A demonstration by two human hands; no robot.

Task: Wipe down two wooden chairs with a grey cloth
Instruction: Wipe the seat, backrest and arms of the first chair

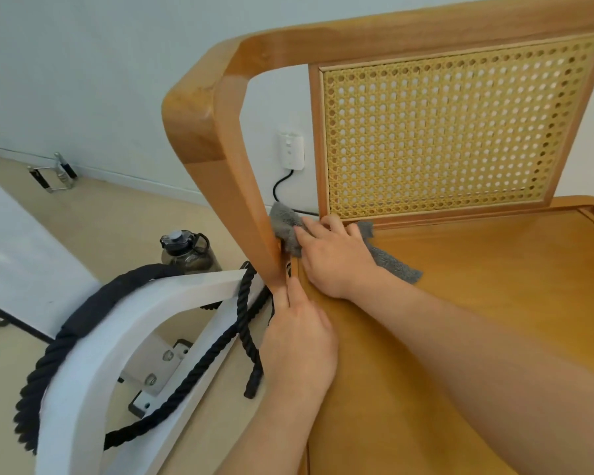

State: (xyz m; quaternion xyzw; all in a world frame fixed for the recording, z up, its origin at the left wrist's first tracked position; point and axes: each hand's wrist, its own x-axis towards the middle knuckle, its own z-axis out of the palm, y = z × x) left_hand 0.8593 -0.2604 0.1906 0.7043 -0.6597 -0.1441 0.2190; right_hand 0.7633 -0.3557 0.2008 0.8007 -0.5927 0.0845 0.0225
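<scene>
A wooden chair (477,289) with a woven cane back panel (450,132) and a curved armrest (220,108) fills the right of the view. A grey cloth (285,222) lies at the seat's back left corner, against the foot of the armrest post. My right hand (333,255) presses flat on the cloth there. My left hand (299,337) rests on the seat's left edge with its fingers against the base of the post.
A white curved frame (93,354) draped with thick black rope (48,358) stands on the floor left of the chair. A dark water jug (186,252) sits behind it. A wall socket with a black cable (290,150) is behind the chair.
</scene>
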